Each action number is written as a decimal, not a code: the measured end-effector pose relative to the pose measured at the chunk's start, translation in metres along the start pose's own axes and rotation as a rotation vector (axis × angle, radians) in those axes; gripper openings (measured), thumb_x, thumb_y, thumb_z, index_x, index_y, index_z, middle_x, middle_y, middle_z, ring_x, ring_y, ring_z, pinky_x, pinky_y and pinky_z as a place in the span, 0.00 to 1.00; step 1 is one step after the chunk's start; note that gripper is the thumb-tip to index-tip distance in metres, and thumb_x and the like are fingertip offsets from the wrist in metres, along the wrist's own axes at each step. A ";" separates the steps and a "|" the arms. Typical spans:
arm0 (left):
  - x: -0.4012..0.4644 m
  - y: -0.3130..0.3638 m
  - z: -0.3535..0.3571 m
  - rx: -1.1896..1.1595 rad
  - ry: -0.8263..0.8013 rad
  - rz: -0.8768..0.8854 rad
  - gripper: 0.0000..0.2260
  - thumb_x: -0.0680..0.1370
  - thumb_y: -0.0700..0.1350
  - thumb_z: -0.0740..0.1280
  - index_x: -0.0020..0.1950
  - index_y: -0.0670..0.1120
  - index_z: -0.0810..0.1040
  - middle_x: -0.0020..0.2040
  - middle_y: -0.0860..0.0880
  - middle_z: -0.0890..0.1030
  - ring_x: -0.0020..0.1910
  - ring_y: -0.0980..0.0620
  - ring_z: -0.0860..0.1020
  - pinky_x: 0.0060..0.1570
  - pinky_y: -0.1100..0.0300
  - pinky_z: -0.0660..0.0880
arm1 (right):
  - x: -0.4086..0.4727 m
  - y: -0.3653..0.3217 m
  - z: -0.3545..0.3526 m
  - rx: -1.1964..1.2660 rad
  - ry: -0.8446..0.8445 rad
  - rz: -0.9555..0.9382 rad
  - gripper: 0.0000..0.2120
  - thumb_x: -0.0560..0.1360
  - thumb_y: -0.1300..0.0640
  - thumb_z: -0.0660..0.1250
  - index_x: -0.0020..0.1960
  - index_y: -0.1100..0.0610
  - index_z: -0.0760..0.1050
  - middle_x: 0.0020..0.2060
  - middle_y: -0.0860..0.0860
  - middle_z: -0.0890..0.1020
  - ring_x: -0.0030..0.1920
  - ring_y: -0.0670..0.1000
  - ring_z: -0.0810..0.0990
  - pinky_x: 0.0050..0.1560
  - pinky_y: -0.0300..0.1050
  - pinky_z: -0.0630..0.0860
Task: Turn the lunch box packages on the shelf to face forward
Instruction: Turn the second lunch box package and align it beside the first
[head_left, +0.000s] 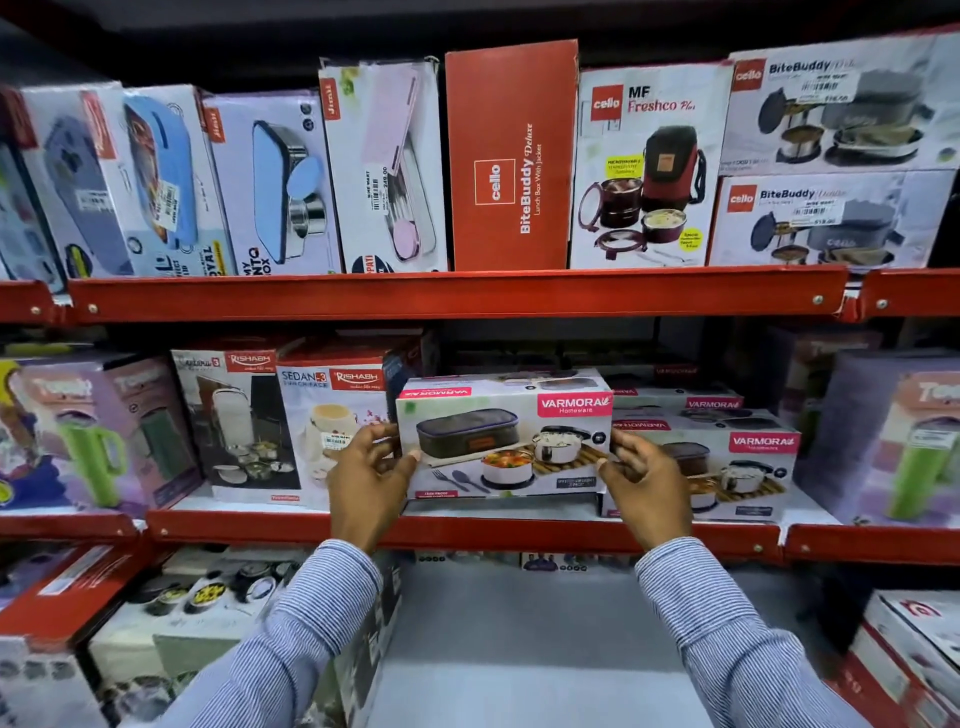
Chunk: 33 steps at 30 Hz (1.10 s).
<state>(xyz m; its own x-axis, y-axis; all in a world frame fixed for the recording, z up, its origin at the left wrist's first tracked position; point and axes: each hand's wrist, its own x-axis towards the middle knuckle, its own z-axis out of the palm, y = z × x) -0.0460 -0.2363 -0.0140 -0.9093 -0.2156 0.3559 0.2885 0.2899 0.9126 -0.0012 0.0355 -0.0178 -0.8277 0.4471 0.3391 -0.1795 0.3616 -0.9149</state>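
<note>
Fingers of both hands clamp the white Varmora lunch box package (504, 434), pictured front facing out.

both arms extended forward, striped sleeves, left hand (366, 483) and right hand (649, 486) palms inward, fingers (387, 434) curled

The middle red shelf (467, 532) carries the Varmora box (504, 434) near its front edge; just right of that box sits a second Varmora package (727, 467), left of it the Rishabh Sedan box (332, 415), then another Rishabh carton (234, 415) further left
</note>
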 end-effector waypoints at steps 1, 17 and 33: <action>-0.001 -0.001 0.001 0.032 0.012 0.012 0.15 0.74 0.42 0.74 0.60 0.47 0.79 0.53 0.49 0.86 0.48 0.53 0.84 0.56 0.51 0.81 | 0.000 0.002 0.001 -0.014 -0.008 0.006 0.22 0.73 0.64 0.69 0.67 0.56 0.73 0.62 0.55 0.81 0.54 0.48 0.79 0.54 0.41 0.74; 0.002 -0.034 0.023 0.178 -0.126 -0.010 0.26 0.74 0.34 0.70 0.73 0.43 0.72 0.60 0.49 0.83 0.53 0.53 0.82 0.61 0.55 0.77 | 0.007 0.034 0.031 -0.126 -0.088 0.130 0.24 0.75 0.65 0.65 0.71 0.58 0.69 0.69 0.57 0.75 0.62 0.55 0.78 0.58 0.41 0.71; 0.001 -0.057 0.028 0.232 -0.158 -0.031 0.31 0.74 0.38 0.72 0.75 0.47 0.67 0.66 0.44 0.81 0.61 0.46 0.81 0.64 0.50 0.77 | 0.007 0.055 0.034 -0.136 -0.097 0.133 0.24 0.74 0.66 0.66 0.69 0.59 0.70 0.64 0.58 0.78 0.64 0.53 0.78 0.60 0.39 0.70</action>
<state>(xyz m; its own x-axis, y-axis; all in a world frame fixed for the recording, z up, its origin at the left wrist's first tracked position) -0.0716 -0.2264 -0.0713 -0.9573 -0.0853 0.2761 0.1998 0.4948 0.8457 -0.0345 0.0310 -0.0732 -0.8880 0.4193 0.1887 0.0027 0.4150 -0.9098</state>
